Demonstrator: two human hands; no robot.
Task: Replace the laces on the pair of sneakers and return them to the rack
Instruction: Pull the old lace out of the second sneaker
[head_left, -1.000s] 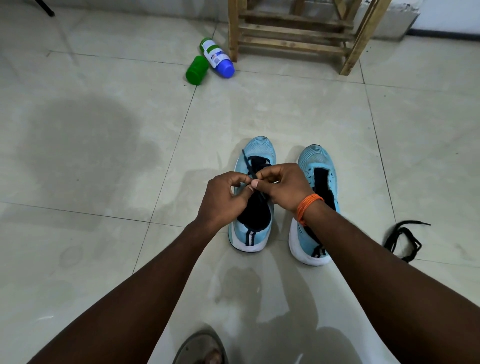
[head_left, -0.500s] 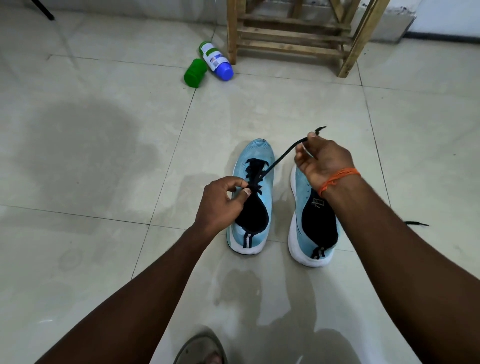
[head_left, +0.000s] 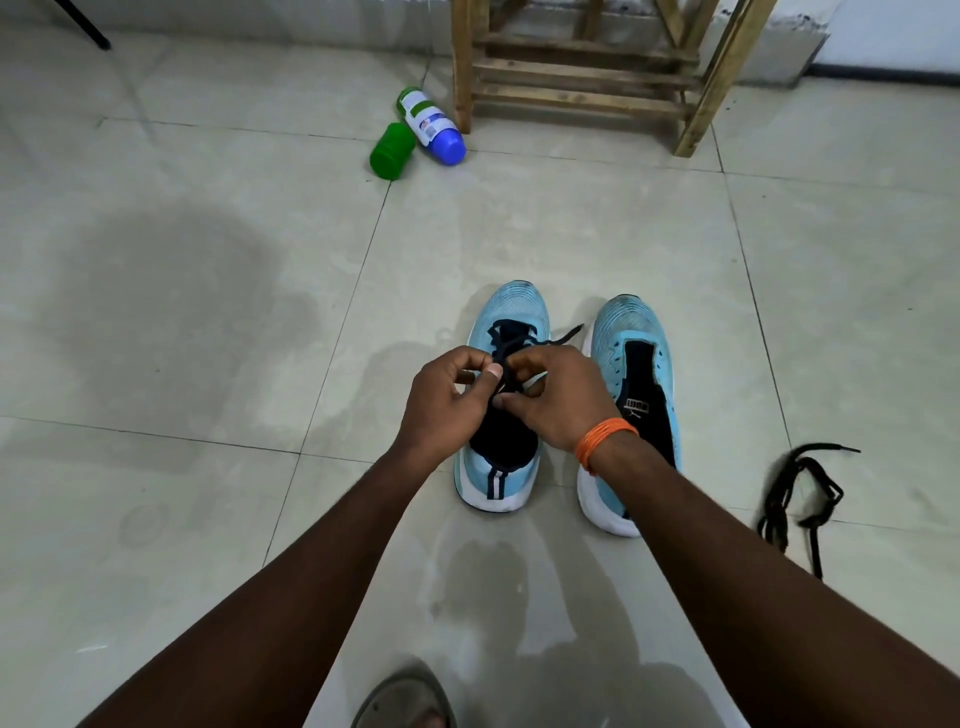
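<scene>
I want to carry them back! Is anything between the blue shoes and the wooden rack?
Nothing visible. Bare pale floor tile lies between the light blue sneakers and the slatted wooden rack. The green container and blue-capped white bottle lie off to the left, by its leg.

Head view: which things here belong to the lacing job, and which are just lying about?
Job: sneaker being laced; unlaced sneaker beside it; dark lace, pinched by left hand and right hand; loose black lace on the floor; wooden rack.
Lying about: green container; blue-capped bottle on its side; sandal at the bottom edge.
</scene>
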